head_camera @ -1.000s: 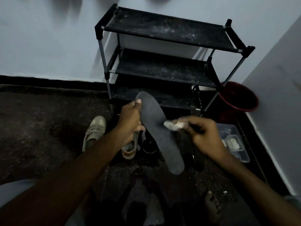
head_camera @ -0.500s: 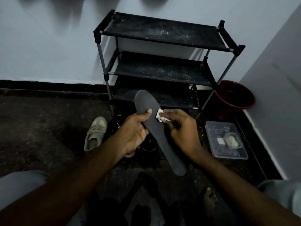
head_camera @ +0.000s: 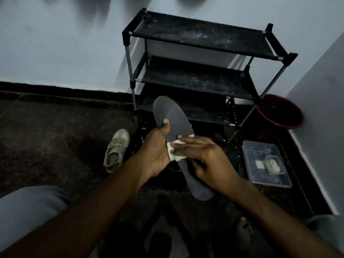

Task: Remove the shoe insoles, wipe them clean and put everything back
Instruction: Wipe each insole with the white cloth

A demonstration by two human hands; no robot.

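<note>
The right hand [head_camera: 204, 157] is sliding the white wipe [head_camera: 176, 153] further down the insole [head_camera: 173, 116], fingers flat and pressing. The left hand [head_camera: 156, 148] is gripping the insole at frame centre, thumb on top. Pressing harder is likely risking the thin insole buckling or twisting loose.

A single wide-angle camera worn on the person's head looks forward and steeply down at the floor in front of the shoe rack [head_camera: 201, 79]. It views the rack from above and a little from the rack's left end. The left hand [head_camera: 156, 151], right hand [head_camera: 206, 159] and insole [head_camera: 173, 118] are much closer to the lens, just below the rack in the picture. Both forearms enter from the bottom edge.
</note>
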